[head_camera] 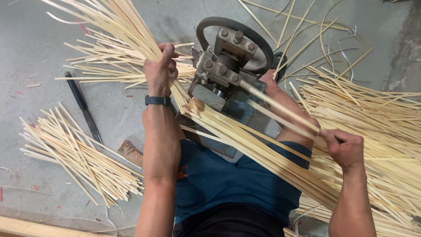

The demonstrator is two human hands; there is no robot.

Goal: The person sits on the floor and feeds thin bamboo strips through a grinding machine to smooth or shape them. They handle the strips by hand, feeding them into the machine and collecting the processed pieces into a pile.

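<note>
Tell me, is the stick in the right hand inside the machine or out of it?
In. The right hand grips one bamboo strip whose far end meets the metal machine. The left hand clutches a bundle of strips.

Machine (228, 74) stood at centre on the floor (35, 39), its wheel (234, 26) at twelve o'clock and the person's lap at six. Left hand (161, 66), at ten o'clock of the machine, gripped a bundle of strips (127, 30) running down across the lap toward four o'clock; right hand (344, 147), at four o'clock, held a single strip (280, 107) leading into the machine. Cut strip pile (74, 153) lay at eight o'clock, a knife (83, 107) between it and the left arm, loose strip heap (377, 118) at three o'clock.
</note>
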